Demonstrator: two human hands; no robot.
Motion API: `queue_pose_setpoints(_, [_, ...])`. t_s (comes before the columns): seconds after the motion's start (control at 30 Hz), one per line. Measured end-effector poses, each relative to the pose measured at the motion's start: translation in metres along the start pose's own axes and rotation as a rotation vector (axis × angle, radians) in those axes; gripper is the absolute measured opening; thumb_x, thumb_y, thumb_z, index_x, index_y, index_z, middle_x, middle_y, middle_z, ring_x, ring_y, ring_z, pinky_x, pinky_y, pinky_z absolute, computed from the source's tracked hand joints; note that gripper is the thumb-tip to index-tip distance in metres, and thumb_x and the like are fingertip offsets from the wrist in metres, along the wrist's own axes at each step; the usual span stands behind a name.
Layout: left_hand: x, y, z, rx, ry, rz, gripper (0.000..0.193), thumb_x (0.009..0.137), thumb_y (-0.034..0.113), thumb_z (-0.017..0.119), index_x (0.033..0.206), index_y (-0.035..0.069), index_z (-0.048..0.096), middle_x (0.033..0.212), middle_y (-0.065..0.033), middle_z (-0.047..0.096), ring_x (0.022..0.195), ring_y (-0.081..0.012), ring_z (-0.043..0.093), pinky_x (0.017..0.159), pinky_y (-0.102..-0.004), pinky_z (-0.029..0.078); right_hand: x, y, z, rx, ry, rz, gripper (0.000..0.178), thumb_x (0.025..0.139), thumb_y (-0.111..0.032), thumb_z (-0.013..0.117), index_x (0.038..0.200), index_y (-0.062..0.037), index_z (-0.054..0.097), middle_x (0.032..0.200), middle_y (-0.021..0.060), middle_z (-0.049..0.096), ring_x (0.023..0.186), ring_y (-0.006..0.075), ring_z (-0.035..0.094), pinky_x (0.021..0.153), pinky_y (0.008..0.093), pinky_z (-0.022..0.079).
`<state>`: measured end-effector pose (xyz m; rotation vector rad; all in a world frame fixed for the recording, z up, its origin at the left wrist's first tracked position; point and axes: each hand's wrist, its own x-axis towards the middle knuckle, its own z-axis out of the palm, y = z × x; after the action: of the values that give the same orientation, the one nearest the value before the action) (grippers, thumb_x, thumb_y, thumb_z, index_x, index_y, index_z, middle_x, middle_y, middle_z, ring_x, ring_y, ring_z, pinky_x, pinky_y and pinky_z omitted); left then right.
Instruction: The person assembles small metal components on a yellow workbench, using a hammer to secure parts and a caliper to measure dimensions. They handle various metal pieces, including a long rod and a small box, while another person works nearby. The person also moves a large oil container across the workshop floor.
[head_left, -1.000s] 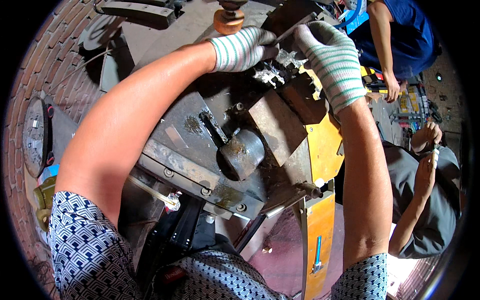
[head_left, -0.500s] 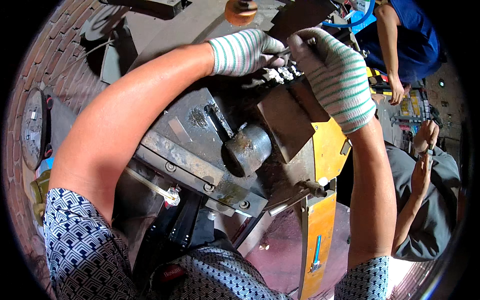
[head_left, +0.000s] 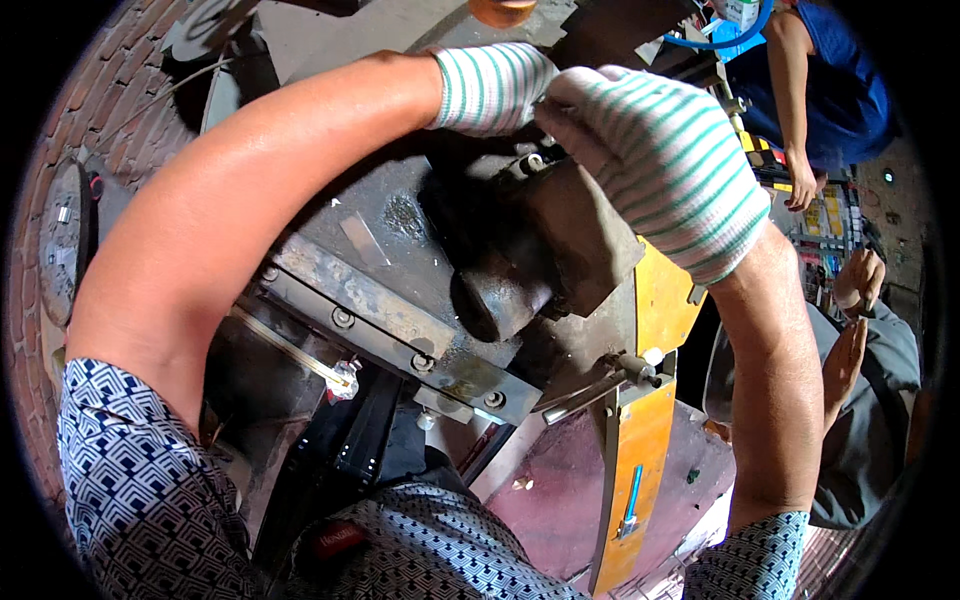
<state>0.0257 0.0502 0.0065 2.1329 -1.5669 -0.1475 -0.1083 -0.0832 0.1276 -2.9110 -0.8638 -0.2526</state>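
Note:
Both my hands wear white knit gloves with green stripes and meet at the far side of a dark metal machine bed (head_left: 400,290). My left hand (head_left: 497,88) has its fingers curled in, their tips hidden where it touches my right hand (head_left: 660,160). That right hand is closed too, thumb and fingers pressed together. Whatever lies between them is hidden. Below the right hand stands a dull brown metal plate (head_left: 595,240). Beside it, a stubby dark metal cylinder (head_left: 508,298) is in shadow, and a thin flat metal strip (head_left: 363,240) lies on the bed.
A bolted steel bar (head_left: 360,310) runs along the near edge. A yellow panel (head_left: 632,490) holding a blue pen-like item (head_left: 633,495) stands at right. Two other people are on the right, one in blue (head_left: 840,80), one in grey (head_left: 865,400). A brick wall (head_left: 75,180) rises at left.
My hands have come together, hiding the small dark piece that showed between them and the silvery scraps beneath. The view has shifted slightly, and more shadow falls over the cylinder.

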Motion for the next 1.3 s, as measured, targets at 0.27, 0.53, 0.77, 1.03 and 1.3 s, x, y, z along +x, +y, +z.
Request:
queue_pose_setpoints(0.27, [0.011, -0.023, 0.027, -0.224, 0.047, 0.091, 0.018, 0.097, 0.017, 0.056, 0.104, 0.005, 0.068, 0.087, -0.0115, 0.068, 0.079, -0.0207, 0.065, 0.073, -0.0359, 0.05, 0.004, 0.03, -0.003, 0.173, -0.071, 0.029, 0.023, 0.097, -0.02, 0.066, 0.116, -0.0063, 0.069, 0.095, 0.0082, 0.074, 0.088, 0.0187, 0.073, 0.071, 0.0273, 0.056])
queue_pose_setpoints(0.53, [0.047, 0.007, 0.002, -0.177, -0.103, -0.096, 0.025, 0.1, 0.023, 0.056, 0.102, 0.001, 0.068, 0.081, -0.0181, 0.065, 0.07, -0.0299, 0.061, 0.069, -0.0407, 0.05, -0.021, 0.117, 0.012, 1.0, 0.234, 0.889, 0.037, 0.1, -0.039, 0.063, 0.117, -0.0071, 0.068, 0.094, 0.0052, 0.074, 0.08, 0.0106, 0.069, 0.063, 0.0216, 0.051])
queue_pose_setpoints(0.77, [0.031, 0.003, -0.006, -0.269, -0.034, -0.132, 0.026, 0.1, 0.026, 0.058, 0.106, 0.002, 0.068, 0.083, -0.0162, 0.066, 0.076, -0.0233, 0.061, 0.075, -0.0359, 0.05, -0.001, 0.066, -0.003, 0.849, 0.346, 0.844, 0.029, 0.101, -0.032, 0.061, 0.099, -0.0049, 0.07, 0.08, -0.0024, 0.066, 0.067, 0.0061, 0.057, 0.059, 0.0212, 0.046])
queue_pose_setpoints(1.03, [0.02, -0.002, 0.002, -0.263, -0.158, -0.098, 0.014, 0.093, 0.006, 0.064, 0.105, 0.003, 0.071, 0.09, -0.0054, 0.073, 0.086, -0.0155, 0.065, 0.076, -0.0312, 0.052, -0.013, 0.053, 0.013, 0.475, 0.171, 0.301, 0.027, 0.096, -0.027, 0.068, 0.109, -0.0041, 0.071, 0.084, 0.0115, 0.071, 0.076, 0.0172, 0.068, 0.072, 0.0311, 0.055])
queue_pose_setpoints(1.3, [0.012, 0.02, -0.016, -0.028, -0.162, -0.052, 0.011, 0.093, 0.016, 0.066, 0.099, 0.009, 0.072, 0.085, -0.0193, 0.07, 0.075, -0.0364, 0.064, 0.072, -0.0412, 0.051, -0.006, 0.036, 0.002, 0.27, 0.006, 0.108, 0.022, 0.095, -0.021, 0.066, 0.107, -0.003, 0.07, 0.088, 0.0145, 0.071, 0.08, 0.0278, 0.07, 0.072, 0.0348, 0.055])
